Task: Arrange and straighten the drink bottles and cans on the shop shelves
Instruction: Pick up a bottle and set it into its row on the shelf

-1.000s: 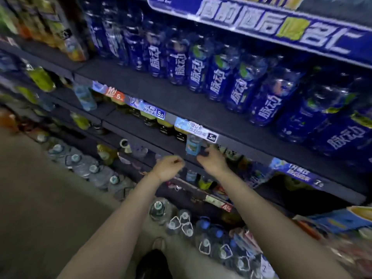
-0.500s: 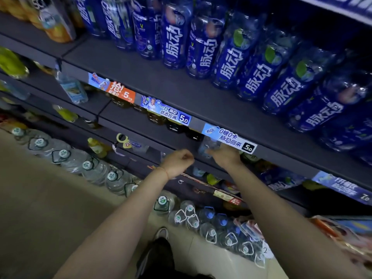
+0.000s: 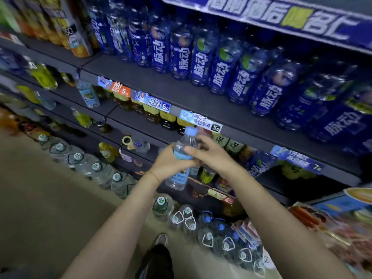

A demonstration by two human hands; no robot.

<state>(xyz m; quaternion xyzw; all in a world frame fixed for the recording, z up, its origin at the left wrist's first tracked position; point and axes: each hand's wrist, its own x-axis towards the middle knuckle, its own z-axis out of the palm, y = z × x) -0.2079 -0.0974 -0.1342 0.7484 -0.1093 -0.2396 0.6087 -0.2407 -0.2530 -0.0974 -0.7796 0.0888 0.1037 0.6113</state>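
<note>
Your shoe (image 3: 161,239) stands on the floor (image 3: 50,208) beside a row of big water jugs (image 3: 96,167). Higher up, your left hand (image 3: 171,164) has its grip wrapped round the middle of a clear water bottle (image 3: 182,158) with a pale blue cap, held in the air in front of the shelves, tilted a little. Your right hand (image 3: 211,154) pinches its upper part. Behind it hangs a price tag (image 3: 201,121) on the shelf edge (image 3: 251,135); above stand blue bottles (image 3: 181,55) in a row.
</note>
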